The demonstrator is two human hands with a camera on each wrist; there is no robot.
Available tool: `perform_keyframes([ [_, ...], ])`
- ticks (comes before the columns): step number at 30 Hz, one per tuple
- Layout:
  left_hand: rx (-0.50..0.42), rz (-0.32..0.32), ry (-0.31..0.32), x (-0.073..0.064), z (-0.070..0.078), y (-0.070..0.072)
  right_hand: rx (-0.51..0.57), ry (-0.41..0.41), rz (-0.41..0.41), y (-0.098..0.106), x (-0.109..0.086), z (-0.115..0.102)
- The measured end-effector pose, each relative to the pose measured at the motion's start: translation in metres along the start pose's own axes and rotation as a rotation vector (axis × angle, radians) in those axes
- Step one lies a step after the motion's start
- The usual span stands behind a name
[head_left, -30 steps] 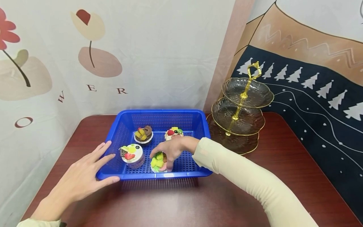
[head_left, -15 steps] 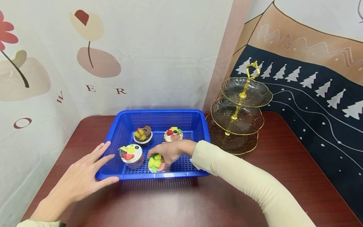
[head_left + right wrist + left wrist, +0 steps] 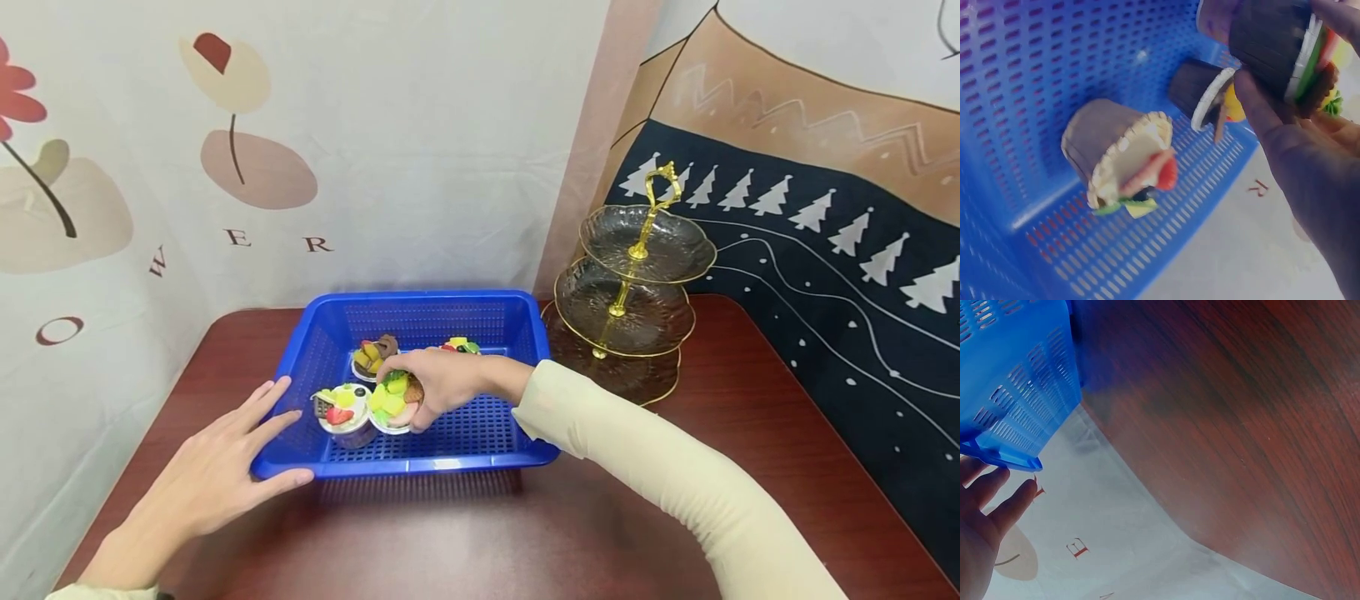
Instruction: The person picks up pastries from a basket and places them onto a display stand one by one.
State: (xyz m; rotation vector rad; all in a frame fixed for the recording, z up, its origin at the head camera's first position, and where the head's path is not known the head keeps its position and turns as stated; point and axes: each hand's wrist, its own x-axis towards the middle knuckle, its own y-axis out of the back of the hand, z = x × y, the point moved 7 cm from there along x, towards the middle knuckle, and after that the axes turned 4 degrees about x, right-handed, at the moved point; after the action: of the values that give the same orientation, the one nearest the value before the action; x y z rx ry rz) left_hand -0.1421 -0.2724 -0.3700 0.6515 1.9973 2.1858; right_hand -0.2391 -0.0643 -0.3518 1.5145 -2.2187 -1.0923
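Observation:
My right hand [image 3: 444,379] grips a cupcake [image 3: 392,403] topped with yellow chunks and green leaves, fingers and thumb around its sides. In the right wrist view its dark cup [image 3: 1269,47] is up above the basket's perforated floor. Beside it in the head view is a white-topped cake cup [image 3: 347,421] with a strawberry. A chocolate cupcake [image 3: 366,360] sits behind, and a cream-topped cupcake [image 3: 1119,153] with a red berry is at the basket's back right, partly covered by my hand in the head view. My left hand [image 3: 217,458] lies with extended fingers at the left rim of the blue basket [image 3: 420,467].
A three-tier stand [image 3: 626,312] with gold-edged dark clear plates stands right of the basket on the reddish wooden table [image 3: 450,542]. Printed cloths [image 3: 420,150] hang behind the table and along its right side.
My right hand has lifted the yellow-topped cupcake and moved it up and left, near the white-topped cake cup. My left hand stays at the basket's rim.

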Motion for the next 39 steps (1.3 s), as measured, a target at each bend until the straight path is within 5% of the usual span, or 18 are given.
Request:
perform_keyframes([
  [16, -0.007, 0.032, -0.009, -0.002, 0.0, 0.0, 0.001, 0.066, 0.229, 0.049, -0.051, -0.018],
  [39, -0.014, 0.044, -0.014, -0.002, 0.001, 0.002, -0.03, -0.048, 0.668, 0.143, -0.202, -0.002],
])
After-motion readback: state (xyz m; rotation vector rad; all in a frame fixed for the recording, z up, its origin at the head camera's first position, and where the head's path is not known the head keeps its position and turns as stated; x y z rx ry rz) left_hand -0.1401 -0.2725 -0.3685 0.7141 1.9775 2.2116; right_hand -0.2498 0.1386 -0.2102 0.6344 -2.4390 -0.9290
